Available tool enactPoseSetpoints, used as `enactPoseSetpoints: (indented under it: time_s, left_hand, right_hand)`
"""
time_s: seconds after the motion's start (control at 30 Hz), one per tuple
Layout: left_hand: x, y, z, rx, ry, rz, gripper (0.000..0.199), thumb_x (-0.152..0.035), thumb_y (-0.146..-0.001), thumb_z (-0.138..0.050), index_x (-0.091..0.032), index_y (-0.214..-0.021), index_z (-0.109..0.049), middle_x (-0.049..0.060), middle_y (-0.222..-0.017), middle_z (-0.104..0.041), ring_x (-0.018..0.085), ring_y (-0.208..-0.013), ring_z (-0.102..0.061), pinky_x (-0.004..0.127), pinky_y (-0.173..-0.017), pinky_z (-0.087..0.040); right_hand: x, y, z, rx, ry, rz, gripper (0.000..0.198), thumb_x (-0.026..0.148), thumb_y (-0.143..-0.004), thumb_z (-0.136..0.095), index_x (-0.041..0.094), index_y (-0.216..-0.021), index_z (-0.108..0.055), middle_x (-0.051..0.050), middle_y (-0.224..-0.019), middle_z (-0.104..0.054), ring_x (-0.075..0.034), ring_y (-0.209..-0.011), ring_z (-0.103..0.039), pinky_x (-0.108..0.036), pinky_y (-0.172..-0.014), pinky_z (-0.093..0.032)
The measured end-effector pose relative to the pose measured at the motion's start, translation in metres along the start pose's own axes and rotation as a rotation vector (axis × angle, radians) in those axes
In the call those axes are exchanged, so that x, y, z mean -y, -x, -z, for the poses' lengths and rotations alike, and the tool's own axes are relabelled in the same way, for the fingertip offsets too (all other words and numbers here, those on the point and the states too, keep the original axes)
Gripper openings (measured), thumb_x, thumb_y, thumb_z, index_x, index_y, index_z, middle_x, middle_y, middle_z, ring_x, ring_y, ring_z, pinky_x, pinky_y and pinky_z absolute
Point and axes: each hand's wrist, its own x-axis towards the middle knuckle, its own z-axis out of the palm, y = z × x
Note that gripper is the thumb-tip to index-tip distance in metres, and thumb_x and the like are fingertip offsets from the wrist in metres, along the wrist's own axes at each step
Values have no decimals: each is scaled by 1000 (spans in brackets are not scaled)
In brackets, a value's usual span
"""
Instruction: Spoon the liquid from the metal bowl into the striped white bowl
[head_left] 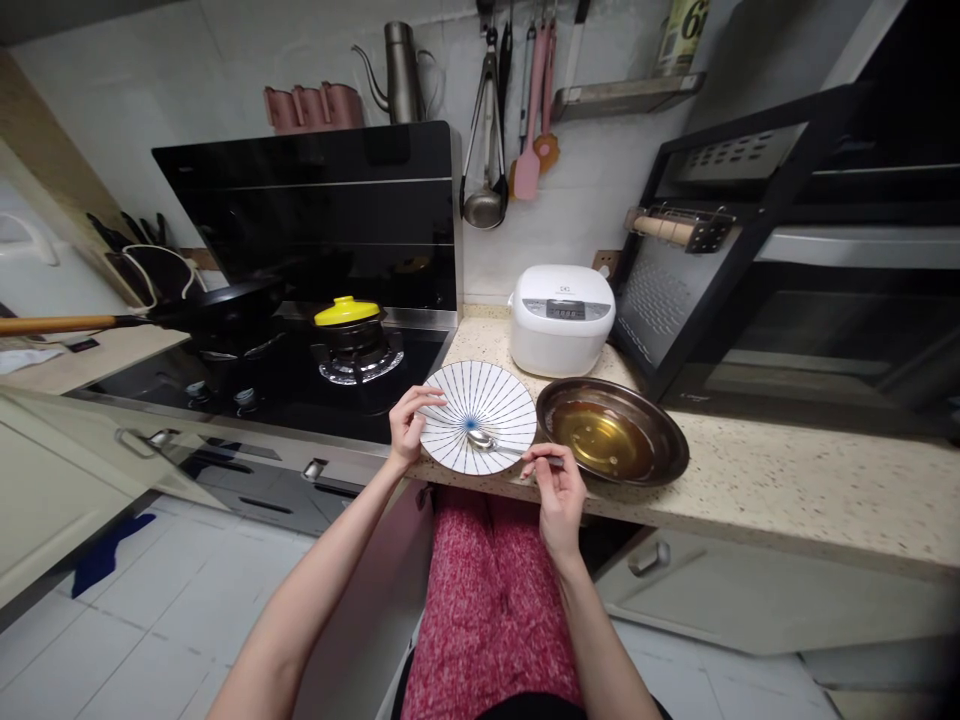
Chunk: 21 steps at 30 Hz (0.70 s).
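A white plate point(504, 393) with thin dark lines radiating from a blue centre lies at the front edge of the counter. My left hand point(409, 424) grips its left rim, with fingers reaching over the top. In my right hand point(556, 490), closed fingers pinch the handle of a metal spoon point(482, 440). The spoon's bowl is over the middle of the plate; whether it touches the surface I cannot tell. Just right of the plate sits a wide brown metal bowl point(670, 440) holding clear yellowish liquid point(600, 437), close to my right hand.
A white rice cooker point(562, 325) stands behind the plate and bowl. On the black gas stove point(300, 395) at left are a small pot with a yellow lid point(347, 311) and a wok point(232, 305). A black rack with an oven point(840, 330) stands at right. Utensils point(486, 205) hang above.
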Motion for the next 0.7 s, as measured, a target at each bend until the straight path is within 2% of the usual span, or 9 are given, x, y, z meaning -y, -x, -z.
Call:
enactPoseSetpoints:
  time_s: [0.17, 0.3, 0.7]
  left_hand:
    - [1, 0, 0, -5, 38, -7, 33, -23, -83, -48, -17, -92, -80, 12, -105, -75, 30, -98, -69, 47, -89, -54]
    - [1, 1, 0, -2, 34, -10, 33, -23, -83, -48, -17, -92, -80, 12, -105, -75, 30, -98, -69, 48, -90, -53]
    - [-2, 0, 0, -6, -23, 21, 34, -28, -84, -48, -18, -90, -79, 12, -104, -75, 30, -97, -69, 49, -88, -54]
  right_hand:
    - [-2, -3, 4, -4, 1, -30, 22, 42, -99, -60, 20, -96, -65, -1, -86, -68, -11, -67, -60, -24, -64, -52]
    - [1, -3, 4, -36, 53, 36, 24, 41, -101, -56, 20, -92, -64, -1, -86, -67, -11, -68, -59, -24, -65, -51]
    - [-1, 0, 4, -4, 158, 148, 22, 36, -104, -51, 22, -91, -62, -1, -86, -66, -12, -69, -58, -26, -66, -49]
